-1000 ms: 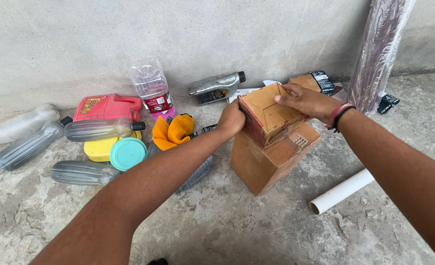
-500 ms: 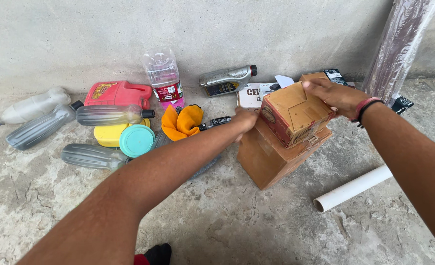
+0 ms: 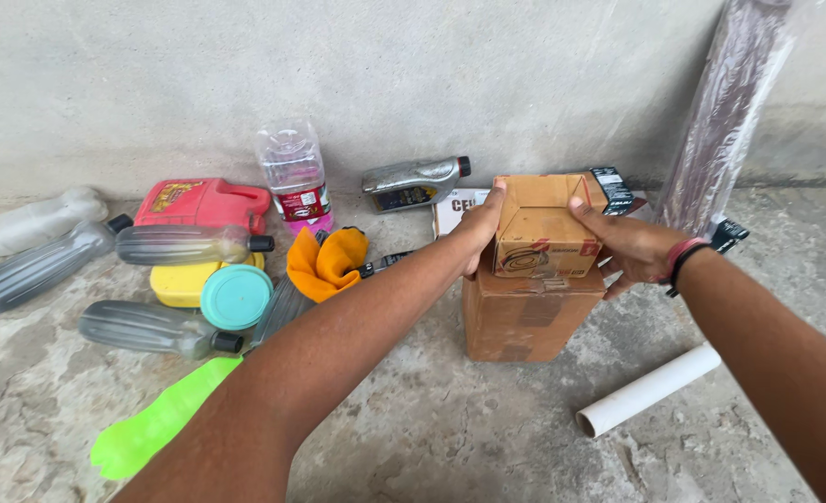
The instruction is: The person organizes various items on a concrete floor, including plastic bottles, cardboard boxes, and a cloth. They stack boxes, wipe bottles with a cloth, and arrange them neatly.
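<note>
- Left hand [image 3: 480,226] presses flat against the left side of the small cardboard box [image 3: 541,224], fingers extended upward along its edge; right hand [image 3: 629,244] clamps the opposite side, thumb across the top corner. Opposed side pressure keeps the box square and level.
- Small cardboard box sits on top of a larger cardboard box [image 3: 527,315], touching it, with front faces roughly flush. The larger box stands on the concrete floor [image 3: 450,428], near the wall [image 3: 385,74].
- Small box front: a red band along the lower edge with a dark circular graphic at lower left. The top face appears plain brown.
- Right wrist carries a red and a black band [image 3: 683,256].
- Behind the boxes: a white flat package [image 3: 455,207] with dark lettering, a black carton [image 3: 613,189], and a grey oil bottle [image 3: 415,183] lying on its side.
- Right of the boxes: a white pipe section [image 3: 648,388] on the floor; a film-wrapped roll [image 3: 725,112] leans on the wall.
- Left of the boxes: an orange cloth [image 3: 327,261], a clear bottle with red label [image 3: 294,177], a red jerrycan [image 3: 203,200], a teal lid [image 3: 236,296] on a yellow container [image 3: 178,284], several grey bottles [image 3: 157,328] lying flat, and a flattened green bottle [image 3: 157,424].
</note>
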